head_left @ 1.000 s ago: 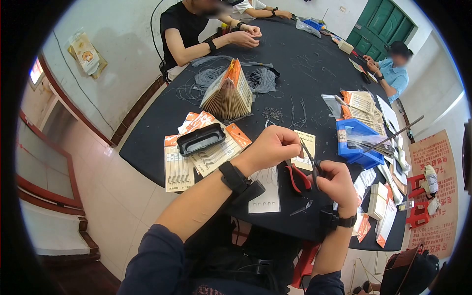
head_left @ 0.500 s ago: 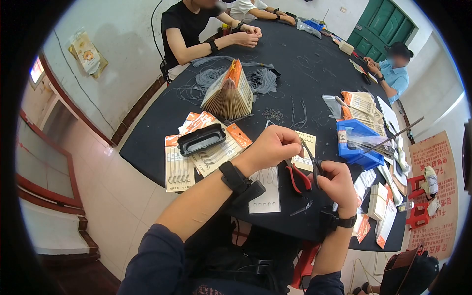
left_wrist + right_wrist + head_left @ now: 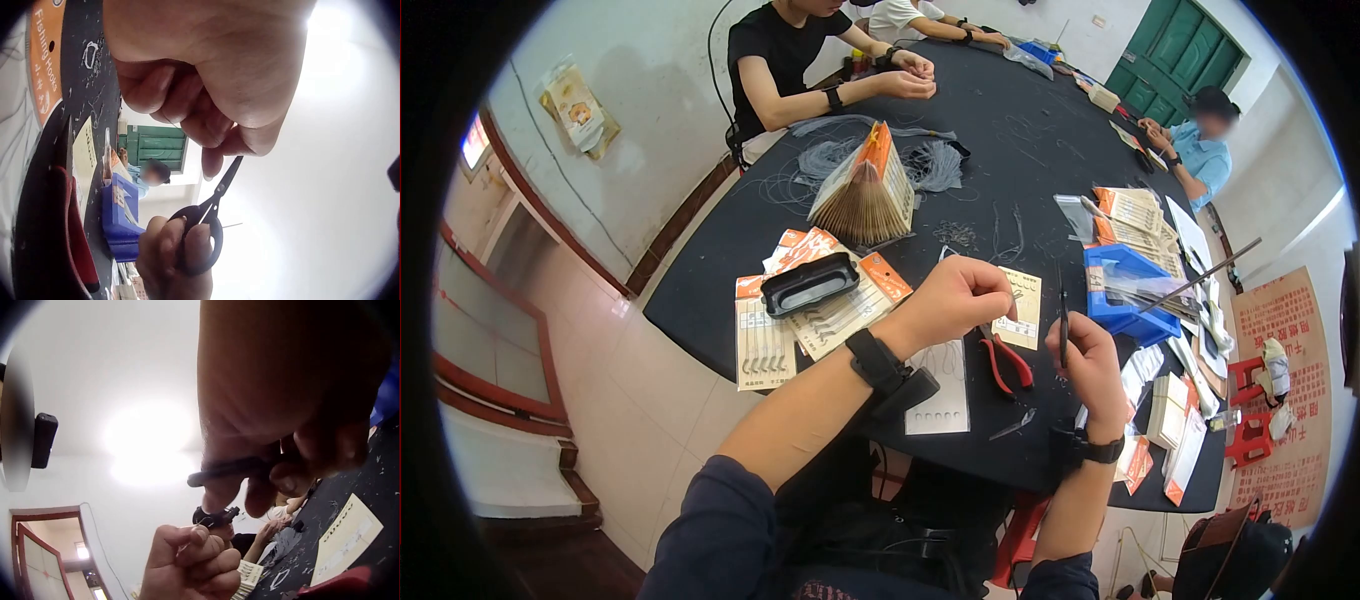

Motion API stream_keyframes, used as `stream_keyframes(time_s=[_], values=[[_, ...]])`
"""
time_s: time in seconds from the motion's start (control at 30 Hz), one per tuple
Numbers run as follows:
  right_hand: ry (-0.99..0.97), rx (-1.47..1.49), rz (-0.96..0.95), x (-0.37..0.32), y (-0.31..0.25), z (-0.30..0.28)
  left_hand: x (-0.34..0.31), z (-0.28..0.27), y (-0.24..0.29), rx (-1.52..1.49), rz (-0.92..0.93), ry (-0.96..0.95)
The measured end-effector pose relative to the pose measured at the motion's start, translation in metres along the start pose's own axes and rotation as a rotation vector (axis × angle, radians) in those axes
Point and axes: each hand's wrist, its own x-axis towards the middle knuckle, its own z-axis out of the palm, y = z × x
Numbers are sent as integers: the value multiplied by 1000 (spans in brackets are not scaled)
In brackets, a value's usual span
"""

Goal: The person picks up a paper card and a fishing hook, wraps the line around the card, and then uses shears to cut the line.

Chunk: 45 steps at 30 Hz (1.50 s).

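Observation:
My left hand (image 3: 960,305) is raised over the front of the table, its thumb and forefinger pinching something tiny. A fine fishing line (image 3: 167,119) shows against the curled fingers in the left wrist view. To its right, my right hand (image 3: 1097,375) grips small black scissors (image 3: 220,189), with fingers in the handle loops. The scissors point upward in the head view, blades apart from the left hand. Below, between both hands, lie red-handled pliers (image 3: 1024,372). A cream hook card (image 3: 1020,325) lies behind them, and a pale card with holes (image 3: 940,412) is beneath my left wrist.
Packaged fishing-hook cards (image 3: 765,355) and a black tray (image 3: 810,285) lie at left. Behind stand a fanned stack of cards (image 3: 865,200) and bundles of line (image 3: 935,165). A blue bin (image 3: 1112,300) is at right. Other people sit around the black table.
My right hand has drawn the scissors away to the right from the left hand's fingertips, turning them from slanted to upright. The left hand stays in place.

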Motion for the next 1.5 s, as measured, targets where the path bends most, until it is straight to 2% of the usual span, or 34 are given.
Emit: stream_keyframes(time_s=[0.13, 0.23, 0.27, 0.37, 0.5, 0.53, 0.63, 1.5], values=[[-85, 233, 121, -2, 3, -1, 0, -1, 0, 10, 10, 5], [-100, 23, 37, -10, 16, 1, 0, 0, 0, 10, 12, 13], [-59, -135, -126, -10, 7, 5, 0, 0, 0, 6, 10, 15], [74, -207, -383, -2, -15, 14, -1, 1, 1, 11, 22, 15], [150, -230, -323, 2, -10, 7, -1, 0, 2, 15, 0, 24], [193, -248, -398, 4, -5, 9, -1, 0, 1, 31, 12, 33], [112, -403, -330, 2, -9, 6, -2, 1, 3, 75, 20, 45], [97, -471, -334, 0, -12, 11, -2, 1, 2, 140, 73, 42]])
